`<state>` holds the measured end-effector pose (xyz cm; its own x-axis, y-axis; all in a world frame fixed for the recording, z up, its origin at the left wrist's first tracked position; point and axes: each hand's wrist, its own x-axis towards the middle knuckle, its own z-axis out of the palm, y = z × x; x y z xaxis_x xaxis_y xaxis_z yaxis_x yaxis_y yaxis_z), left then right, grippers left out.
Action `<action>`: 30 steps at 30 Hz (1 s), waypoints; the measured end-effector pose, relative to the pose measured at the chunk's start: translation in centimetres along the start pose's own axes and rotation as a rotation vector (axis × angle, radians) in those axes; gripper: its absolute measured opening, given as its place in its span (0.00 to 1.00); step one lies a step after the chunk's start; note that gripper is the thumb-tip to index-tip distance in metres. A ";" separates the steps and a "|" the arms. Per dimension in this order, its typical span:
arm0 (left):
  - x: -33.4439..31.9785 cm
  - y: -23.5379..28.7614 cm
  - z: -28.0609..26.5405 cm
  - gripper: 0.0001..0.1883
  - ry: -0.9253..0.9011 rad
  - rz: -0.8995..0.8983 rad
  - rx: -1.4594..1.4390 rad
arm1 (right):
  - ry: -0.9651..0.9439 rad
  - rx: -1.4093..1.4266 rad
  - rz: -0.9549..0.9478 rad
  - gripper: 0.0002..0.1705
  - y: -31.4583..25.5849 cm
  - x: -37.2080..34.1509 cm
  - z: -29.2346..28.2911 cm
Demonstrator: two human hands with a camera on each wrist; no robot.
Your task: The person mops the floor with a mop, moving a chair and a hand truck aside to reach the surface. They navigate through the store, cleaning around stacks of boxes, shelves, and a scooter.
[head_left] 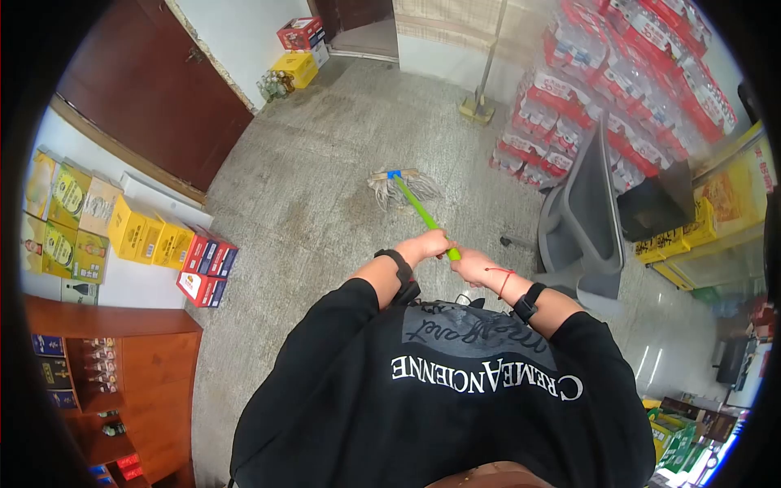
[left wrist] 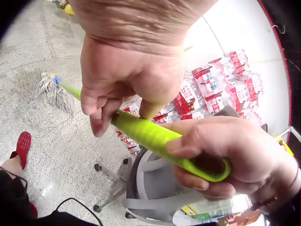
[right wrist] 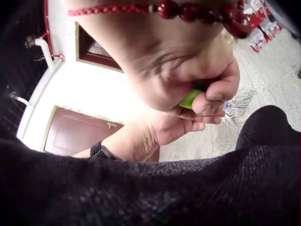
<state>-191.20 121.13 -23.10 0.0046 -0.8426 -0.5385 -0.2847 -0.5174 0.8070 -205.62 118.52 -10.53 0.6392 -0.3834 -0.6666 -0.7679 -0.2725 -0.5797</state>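
A mop with a bright green handle (head_left: 419,206), a blue connector (head_left: 394,175) and a grey string head (head_left: 382,192) stretches away from the body, its strings on the floor. Near the top of the handle (left wrist: 146,135) my left hand (head_left: 426,243) curls its fingers round it. My right hand (head_left: 473,267) grips the looped end, closer to the body. In the left wrist view the left hand (left wrist: 129,73) is in front of the right hand (left wrist: 230,150). The right wrist view shows the right hand (right wrist: 193,80) curled over the green end, with the left hand (right wrist: 169,128) below.
An office chair (head_left: 582,211) stands at the right, before stacked red-wrapped bottle packs (head_left: 561,106). Boxes (head_left: 150,234) and a wooden cabinet (head_left: 159,350) line the left. A second mop (head_left: 477,109) leans at the back wall. Bottles (head_left: 275,84) and cartons (head_left: 297,68) sit near the doorway.
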 end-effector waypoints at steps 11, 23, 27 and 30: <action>14.3 5.0 -16.8 0.23 -0.074 -0.016 0.128 | -0.022 0.229 0.133 0.19 -6.2 17.1 -13.3; 34.2 6.0 -24.2 0.20 -0.148 0.371 0.381 | 0.072 0.000 0.098 0.27 -3.2 31.0 -27.6; 36.4 12.3 -30.1 0.25 -0.117 0.070 0.188 | 0.099 -0.200 0.049 0.20 -5.1 35.6 -34.4; 39.7 14.0 -33.3 0.23 -0.076 0.015 0.189 | 0.070 -0.239 -0.053 0.27 -4.1 40.1 -38.3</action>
<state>-163.13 75.44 -25.11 -0.0711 -0.8324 -0.5495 -0.4595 -0.4616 0.7587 -178.40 70.45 -16.87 0.6808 -0.4206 -0.5997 -0.7265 -0.4916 -0.4801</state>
